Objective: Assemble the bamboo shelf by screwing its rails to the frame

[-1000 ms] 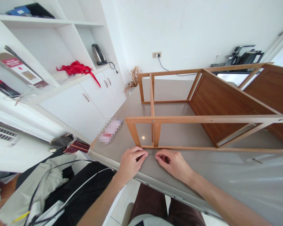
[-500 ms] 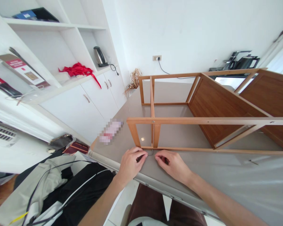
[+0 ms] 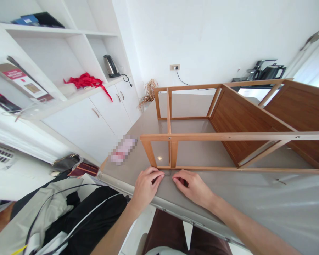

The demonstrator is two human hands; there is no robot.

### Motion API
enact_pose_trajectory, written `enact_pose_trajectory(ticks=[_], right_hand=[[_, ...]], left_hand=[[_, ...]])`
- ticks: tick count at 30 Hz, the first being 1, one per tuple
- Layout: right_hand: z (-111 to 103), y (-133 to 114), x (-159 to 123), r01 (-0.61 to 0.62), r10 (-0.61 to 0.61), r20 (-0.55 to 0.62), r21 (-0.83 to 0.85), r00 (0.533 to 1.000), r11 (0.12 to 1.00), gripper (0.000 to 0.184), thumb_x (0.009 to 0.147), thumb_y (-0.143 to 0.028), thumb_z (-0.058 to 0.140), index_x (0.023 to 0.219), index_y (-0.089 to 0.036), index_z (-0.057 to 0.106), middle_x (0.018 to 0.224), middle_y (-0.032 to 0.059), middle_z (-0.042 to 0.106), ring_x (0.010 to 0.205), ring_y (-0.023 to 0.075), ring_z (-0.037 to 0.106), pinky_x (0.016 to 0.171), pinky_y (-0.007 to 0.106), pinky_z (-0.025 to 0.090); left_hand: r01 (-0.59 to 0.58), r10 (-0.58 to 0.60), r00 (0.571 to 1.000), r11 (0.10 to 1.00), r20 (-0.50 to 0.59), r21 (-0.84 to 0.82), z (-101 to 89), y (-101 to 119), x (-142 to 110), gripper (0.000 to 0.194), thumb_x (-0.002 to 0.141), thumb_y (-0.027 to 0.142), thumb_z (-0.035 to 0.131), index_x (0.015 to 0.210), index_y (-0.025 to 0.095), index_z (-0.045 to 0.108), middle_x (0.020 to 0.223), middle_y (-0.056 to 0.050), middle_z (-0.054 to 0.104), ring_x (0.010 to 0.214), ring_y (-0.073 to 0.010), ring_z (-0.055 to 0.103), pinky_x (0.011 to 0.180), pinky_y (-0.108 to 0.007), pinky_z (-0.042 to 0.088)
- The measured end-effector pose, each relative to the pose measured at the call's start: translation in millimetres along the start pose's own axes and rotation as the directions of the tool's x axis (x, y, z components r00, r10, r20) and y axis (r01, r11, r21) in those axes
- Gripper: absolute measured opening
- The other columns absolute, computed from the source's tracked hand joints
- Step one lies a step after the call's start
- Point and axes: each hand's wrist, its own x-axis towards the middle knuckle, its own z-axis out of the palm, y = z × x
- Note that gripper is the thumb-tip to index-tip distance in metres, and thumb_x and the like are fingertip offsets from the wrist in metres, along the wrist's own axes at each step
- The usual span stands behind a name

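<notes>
A wooden shelf frame [image 3: 202,136] lies on its side on the grey table [image 3: 202,191], its slats and panels showing. At its lower near rail, by the left-end crosspiece, a thin bent metal hex key [image 3: 168,174] meets the wood. My left hand [image 3: 146,184] pinches the free end of the key between thumb and fingers. Just to the right, my right hand [image 3: 192,186] has its fingertips closed together, apart from the key; whether anything small is in them is hidden.
A thin metal piece [image 3: 281,181] lies on the table to the right. A blurred pink packet [image 3: 123,150] is at the left. Clothes and cables [image 3: 77,216] are heaped beside the table's left edge. White shelving [image 3: 69,67] with a kettle [image 3: 111,66] stands behind.
The view has shifted slightly, so the scene sits a little further left. Both hands keep nearly the same pose beside the rail, the left one still on the hex key.
</notes>
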Motion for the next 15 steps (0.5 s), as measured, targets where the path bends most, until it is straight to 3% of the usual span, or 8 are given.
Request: enact_pose_trajectory(ticks=[6, 10, 15], right_hand=[[0.3, 1.2, -1.1, 0.020, -0.020, -0.005, -0.006, 1.000, 1.000, 0.019, 0.102, -0.026, 0.054, 0.101, -0.023, 0.072, 0.088, 0.0024, 0.071, 0.074, 0.0150, 0.063, 0.073, 0.027, 0.052], [-0.4, 1.5, -1.8, 0.026, -0.026, 0.002, -0.010, 1.000, 1.000, 0.018, 0.102, -0.025, 0.054, 0.100, -0.023, 0.072, 0.087, 0.0022, 0.070, 0.074, 0.0150, 0.063, 0.072, 0.027, 0.051], [-0.5, 1.3, -0.7, 0.021, -0.021, 0.003, -0.009, 1.000, 1.000, 0.018, 0.101, -0.024, 0.054, 0.100, -0.023, 0.072, 0.087, 0.0019, 0.069, 0.074, 0.0147, 0.063, 0.073, 0.026, 0.050]], left_hand=[[0.024, -0.024, 0.998, 1.000, -0.055, -0.004, 2.9, 1.4, -1.0, 0.018, 0.099, 0.030, 0.063, 0.096, 0.028, 0.081, 0.096, -0.003, 0.074, 0.069, -0.0136, 0.063, 0.069, -0.028, 0.051], [0.045, -0.044, 0.995, 0.999, -0.086, 0.011, 6.0, 2.7, -2.1, 0.016, 0.098, 0.031, 0.065, 0.097, 0.028, 0.080, 0.097, -0.002, 0.074, 0.065, -0.0124, 0.059, 0.071, -0.029, 0.049], [0.092, -0.096, 0.989, 0.995, -0.116, -0.041, 5.8, 5.9, -1.9, 0.016, 0.095, 0.027, 0.068, 0.109, 0.026, 0.074, 0.090, 0.000, 0.071, 0.061, -0.0121, 0.053, 0.068, -0.028, 0.048]])
